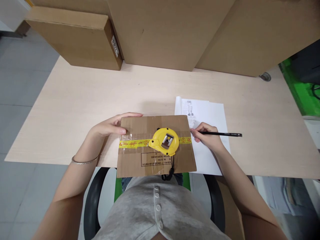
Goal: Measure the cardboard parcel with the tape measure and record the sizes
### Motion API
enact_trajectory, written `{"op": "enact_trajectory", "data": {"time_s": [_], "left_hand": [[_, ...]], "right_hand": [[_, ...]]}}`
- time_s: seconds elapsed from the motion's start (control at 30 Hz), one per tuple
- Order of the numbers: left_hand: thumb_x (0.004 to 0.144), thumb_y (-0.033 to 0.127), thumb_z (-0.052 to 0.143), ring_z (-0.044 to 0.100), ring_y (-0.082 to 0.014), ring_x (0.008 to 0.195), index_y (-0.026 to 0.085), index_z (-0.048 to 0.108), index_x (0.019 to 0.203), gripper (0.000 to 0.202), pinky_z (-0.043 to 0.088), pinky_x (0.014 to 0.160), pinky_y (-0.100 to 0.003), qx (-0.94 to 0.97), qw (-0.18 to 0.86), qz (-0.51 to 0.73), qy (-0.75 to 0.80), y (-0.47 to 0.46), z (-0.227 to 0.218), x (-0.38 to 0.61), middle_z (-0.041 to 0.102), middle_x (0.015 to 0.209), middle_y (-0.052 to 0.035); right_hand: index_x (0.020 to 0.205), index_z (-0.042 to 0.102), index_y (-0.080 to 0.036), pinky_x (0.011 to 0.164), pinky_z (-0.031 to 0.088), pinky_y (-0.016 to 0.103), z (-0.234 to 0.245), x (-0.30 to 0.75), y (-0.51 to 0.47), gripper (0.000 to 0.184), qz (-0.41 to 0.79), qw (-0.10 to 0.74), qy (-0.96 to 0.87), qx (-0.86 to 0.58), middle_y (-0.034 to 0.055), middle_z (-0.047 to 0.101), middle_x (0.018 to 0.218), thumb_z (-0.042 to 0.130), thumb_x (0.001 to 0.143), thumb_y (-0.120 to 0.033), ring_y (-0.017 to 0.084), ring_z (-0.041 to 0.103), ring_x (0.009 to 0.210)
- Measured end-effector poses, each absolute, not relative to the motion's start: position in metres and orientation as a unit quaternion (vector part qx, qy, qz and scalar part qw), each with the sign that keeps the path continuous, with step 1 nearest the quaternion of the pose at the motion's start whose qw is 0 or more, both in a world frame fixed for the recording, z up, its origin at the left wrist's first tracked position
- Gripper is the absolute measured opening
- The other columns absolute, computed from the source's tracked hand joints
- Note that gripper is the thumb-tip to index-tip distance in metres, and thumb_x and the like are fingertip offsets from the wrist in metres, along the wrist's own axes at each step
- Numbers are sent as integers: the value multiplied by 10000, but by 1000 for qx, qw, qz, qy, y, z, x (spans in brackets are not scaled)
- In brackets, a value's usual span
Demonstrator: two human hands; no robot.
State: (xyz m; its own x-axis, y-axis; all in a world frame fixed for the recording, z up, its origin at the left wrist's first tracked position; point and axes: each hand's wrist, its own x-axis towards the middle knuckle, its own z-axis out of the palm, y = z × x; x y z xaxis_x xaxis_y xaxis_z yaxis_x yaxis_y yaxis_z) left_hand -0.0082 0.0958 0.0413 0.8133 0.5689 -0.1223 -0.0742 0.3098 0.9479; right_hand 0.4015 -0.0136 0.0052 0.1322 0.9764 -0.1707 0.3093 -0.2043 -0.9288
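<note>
A small cardboard box sealed with yellow smiley tape lies at the table's near edge, in front of me. A yellow tape measure rests on top of it, its black strap hanging over the near side. My left hand grips the box's far left corner, thumb on top, fingers curled round the edge. My right hand holds a black pencil in a writing pinch, its tip on a white sheet of paper with printed lines, just right of the box.
Large cardboard boxes stand along the back of the light wooden table. A green object sits past the table's right edge. My black chair shows below.
</note>
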Motion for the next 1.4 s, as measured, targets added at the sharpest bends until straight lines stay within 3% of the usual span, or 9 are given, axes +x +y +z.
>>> {"op": "enact_trajectory", "data": {"time_s": [0.67,0.83,1.4], "left_hand": [[739,397,906,741,-258,1123,319,709,1390,684,617,855,-273,548,774,209,239,94,41,-9,747,1363,-66],[761,404,895,738,-293,1142,321,691,1414,689,621,881,-322,557,771,204,231,95,40,-10,739,1376,-84],[754,430,899,762,-297,1110,349,709,1389,667,652,868,-345,588,746,204,237,97,43,-9,765,1334,-73]], "right_hand": [[607,584,-229,459,459,274,7,403,-14,480,442,382,-500,-640,-3,613,474,866,756,-588,121,538,430],[612,581,-231,443,458,269,7,401,-14,475,439,388,-494,-642,-8,615,480,864,762,-582,116,531,424],[577,578,-225,421,489,243,15,398,-13,413,450,378,-489,-645,-9,620,460,879,728,-465,111,548,402]]}}
